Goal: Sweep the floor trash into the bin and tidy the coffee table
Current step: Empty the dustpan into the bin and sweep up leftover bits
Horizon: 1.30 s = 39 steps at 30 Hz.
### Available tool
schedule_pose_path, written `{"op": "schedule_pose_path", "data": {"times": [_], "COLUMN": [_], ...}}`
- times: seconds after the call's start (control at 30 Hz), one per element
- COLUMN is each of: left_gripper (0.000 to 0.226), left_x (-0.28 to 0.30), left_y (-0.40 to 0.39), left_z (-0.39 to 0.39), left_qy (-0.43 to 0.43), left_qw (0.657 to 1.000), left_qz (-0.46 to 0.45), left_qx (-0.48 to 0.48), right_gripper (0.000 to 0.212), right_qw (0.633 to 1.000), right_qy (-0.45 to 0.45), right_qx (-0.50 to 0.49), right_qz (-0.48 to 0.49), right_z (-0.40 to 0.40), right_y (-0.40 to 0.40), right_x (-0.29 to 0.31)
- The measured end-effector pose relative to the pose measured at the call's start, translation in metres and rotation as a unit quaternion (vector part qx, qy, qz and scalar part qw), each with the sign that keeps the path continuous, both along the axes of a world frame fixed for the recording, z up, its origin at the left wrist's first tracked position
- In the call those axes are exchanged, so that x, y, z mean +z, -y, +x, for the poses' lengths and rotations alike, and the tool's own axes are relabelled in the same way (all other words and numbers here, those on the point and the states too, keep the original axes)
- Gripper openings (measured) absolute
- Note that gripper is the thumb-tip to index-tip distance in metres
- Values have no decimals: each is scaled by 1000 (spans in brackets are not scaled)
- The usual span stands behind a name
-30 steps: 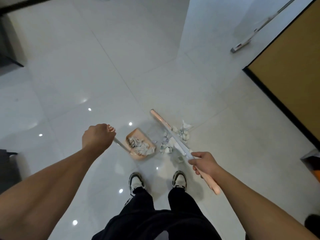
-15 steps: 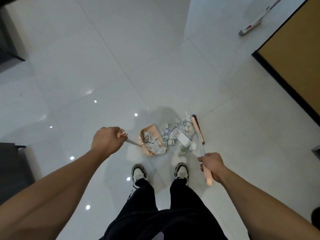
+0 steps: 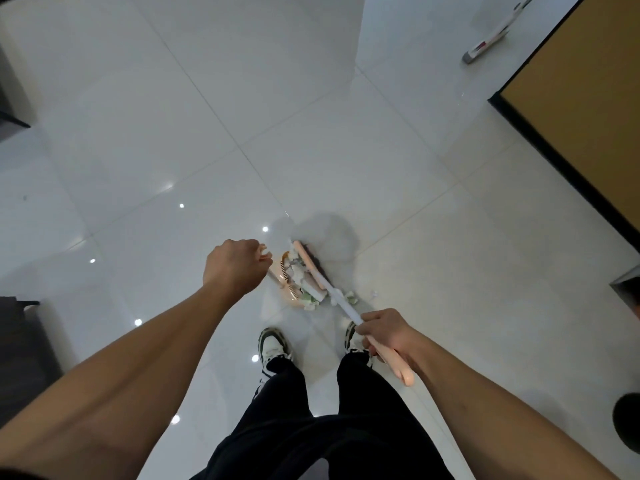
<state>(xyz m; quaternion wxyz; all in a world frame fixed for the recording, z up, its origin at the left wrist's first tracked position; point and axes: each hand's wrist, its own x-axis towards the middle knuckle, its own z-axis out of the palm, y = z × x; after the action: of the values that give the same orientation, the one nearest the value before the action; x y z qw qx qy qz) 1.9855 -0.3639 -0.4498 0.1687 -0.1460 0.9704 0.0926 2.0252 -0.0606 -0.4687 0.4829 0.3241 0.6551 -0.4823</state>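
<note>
Trash (image 3: 300,276), crumpled paper scraps, lies mostly heaped in the peach dustpan (image 3: 289,285) on the floor (image 3: 346,150), just ahead of the person's shoes. Left hand (image 3: 232,265) has its fingers curled round the dustpan's handle; right hand (image 3: 384,332) grips the broom (image 3: 316,270), whose head presses against the dustpan's mouth. The sweeping step looks nearly done. A few scraps (image 3: 351,296) remain just right of the dustpan, so another short stroke seems needed. Neither bin nor coffee table shows; the left fingers are mostly hidden behind the knuckles.
</note>
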Motion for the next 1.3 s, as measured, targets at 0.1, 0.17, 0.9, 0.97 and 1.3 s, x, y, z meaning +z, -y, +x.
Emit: {"op": "schedule_pose_path", "data": {"times": [0.1, 0.17, 0.9, 0.97, 1.3], "left_gripper": [32, 33, 27, 27, 25], "left_x": [-1, -1, 68, 77, 116], "left_y": [8, 9, 8, 7, -38], "left_z": [2, 4, 20, 12, 25], "left_qy": [-3, -7, -113, -121, -166], "left_qw": [1000, 1000, 991, 990, 967], "left_qz": [5, 9, 59, 68, 140], "left_qx": [9, 12, 47, 10, -132], "right_gripper": [17, 10, 5, 10, 48], "right_qw": [1000, 999, 989, 987, 941], "right_qy": [17, 15, -146, -149, -206], "right_qx": [-8, -30, -17, -29, -241], "right_qz": [-17, -14, 32, 51, 116], "right_z": [3, 4, 3, 23, 174], "right_y": [-1, -8, -32, -32, -23], "right_x": [7, 12, 62, 73, 105]}}
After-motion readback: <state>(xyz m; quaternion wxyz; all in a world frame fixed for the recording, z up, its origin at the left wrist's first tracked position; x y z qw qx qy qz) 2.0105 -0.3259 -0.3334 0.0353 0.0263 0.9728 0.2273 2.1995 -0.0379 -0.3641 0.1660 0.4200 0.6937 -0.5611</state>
